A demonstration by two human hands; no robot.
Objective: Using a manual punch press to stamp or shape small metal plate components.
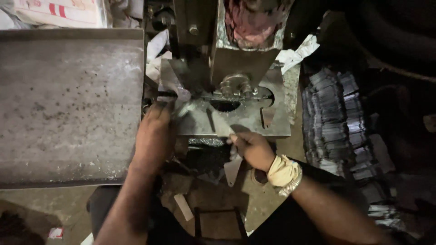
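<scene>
Grey sheet-metal strip (221, 124), thin, dull, lying on the press bed plate (272, 122). One view only, head cam, looking down.

Head view:
- Strip: long axis runs from the near end at the R hand up and slightly left toward the die opening (225, 105). Far end lies just short of the opening; near end overhangs the plate's front edge, touching the R fingers.
- Right hand (252, 149): nearer of the two to the strip. Fingers pinched on the strip's near end, thumb side up, knuckles toward the machine. Wrist wrapped in pale cloth w/ a metal bangle (286, 174). Forearm comes in from lower right, low, roughly in line w/ the strip.
- Left hand (154, 131): to the left of the strip, apart from it, at the plate's left corner. Palm down, fingers extended toward a small bright scrap (184, 109); whether it grips anything, cannot tell, fingertips blurred. Forearm comes straight up from below.
- Punch head (236, 84): rounded steel part directly beyond the strip's far end, above the opening.
- Beyond R hand, to its right: stack of dark cut blanks (336, 122), well apart.
- Left of L hand: big flat steel table (68, 100), speckled, touching nothing held.
- Below the grip: a pointed offcut (232, 170) hangs under the plate edge, near the R hand.
</scene>
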